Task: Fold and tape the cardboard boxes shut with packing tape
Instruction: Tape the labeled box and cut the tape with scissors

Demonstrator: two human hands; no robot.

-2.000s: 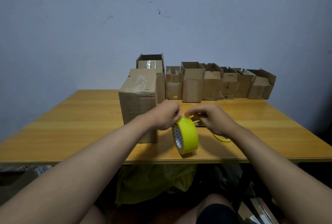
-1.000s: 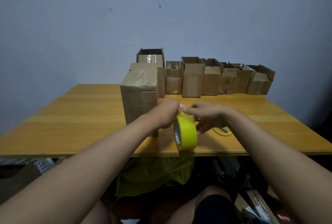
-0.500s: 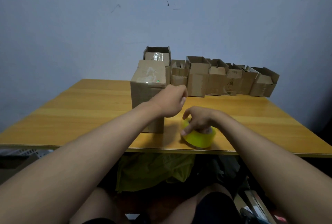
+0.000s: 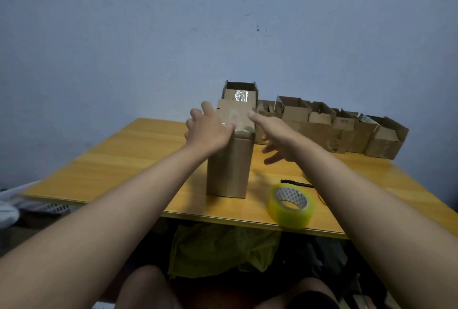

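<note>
The left hand lies on the left side of the tall box's top, fingers straight and holding nothing, likely to steady it. The box stands near the bench's front edge, its top shut and shiny with tape. The right hand comes at its right side, fingers spread and loose (not touching yet, as far as I can tell). The tape roll lies flat at the front edge. A pen lies behind it. Open boxes wait along the back edge.
</note>
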